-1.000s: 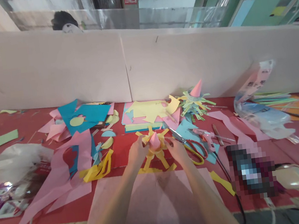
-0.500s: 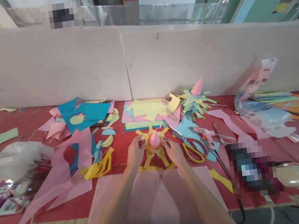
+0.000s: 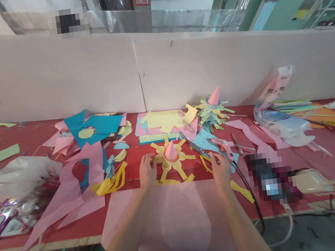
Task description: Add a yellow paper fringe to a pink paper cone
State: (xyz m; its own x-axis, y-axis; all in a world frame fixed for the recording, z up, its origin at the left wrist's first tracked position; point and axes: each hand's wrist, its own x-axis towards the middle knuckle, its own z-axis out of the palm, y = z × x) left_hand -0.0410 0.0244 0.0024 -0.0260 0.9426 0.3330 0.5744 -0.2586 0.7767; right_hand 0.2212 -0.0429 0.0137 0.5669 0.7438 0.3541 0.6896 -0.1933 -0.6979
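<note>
A yellow paper sunburst (image 3: pixel 180 166) with a pink paper cone (image 3: pixel 171 151) at its centre lies flat in front of me. My left hand (image 3: pixel 147 171) rests just left of it, fingers loosely bent and apart, at the tip of one ray. Over the handles of the scissors (image 3: pixel 204 157) is my right hand (image 3: pixel 221 167), its fingers curved and parted. It covers the red handle, and whether it touches it is unclear. Beside that hand lies a pink glue gun (image 3: pixel 229 150). Pale blue paper scraps (image 3: pixel 204 139) lie under the scissor blades.
Behind stands a similar fringed piece with a pink cone (image 3: pixel 214 96), beside stacked coloured paper (image 3: pixel 161 122). Pink offcuts (image 3: pixel 62 197) and yellow strips (image 3: pixel 110 182) lie left. A black cord (image 3: pixel 250 188) crosses at right. A white partition (image 3: pixel 86 70) closes the back.
Both hands have let go of the sunburst, which stays on the table. My right hand has moved right to the scissors; my left has drawn slightly away to the left.
</note>
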